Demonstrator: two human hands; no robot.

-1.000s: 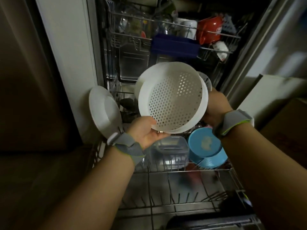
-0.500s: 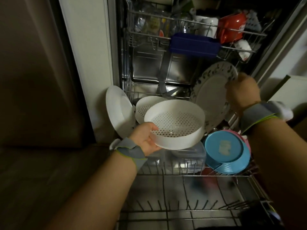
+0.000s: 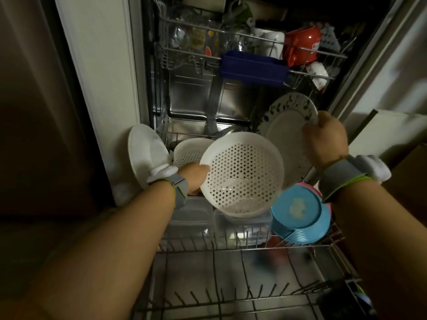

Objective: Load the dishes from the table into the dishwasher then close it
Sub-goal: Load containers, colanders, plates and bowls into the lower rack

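Left hand [image 3: 194, 179] gripping the rim of a white colander [image 3: 242, 174] tilted over the lower rack [image 3: 231, 248] of the open dishwasher, right hand [image 3: 324, 139] clasping the edge of a patterned plate [image 3: 286, 125] standing behind it, blue bowl [image 3: 300, 215] just beside, second colander [image 3: 189, 151] further back

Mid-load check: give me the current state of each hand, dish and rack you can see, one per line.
Left hand: grip on the white colander's rim.
White colander: held tilted above the clear containers.
Right hand: grip on the patterned plate's edge.
Patterned plate: on edge, at the lower rack's right side.
Blue bowl: racked on its side.
Lower rack: pulled out, front tines bare.
Upper rack: loaded.
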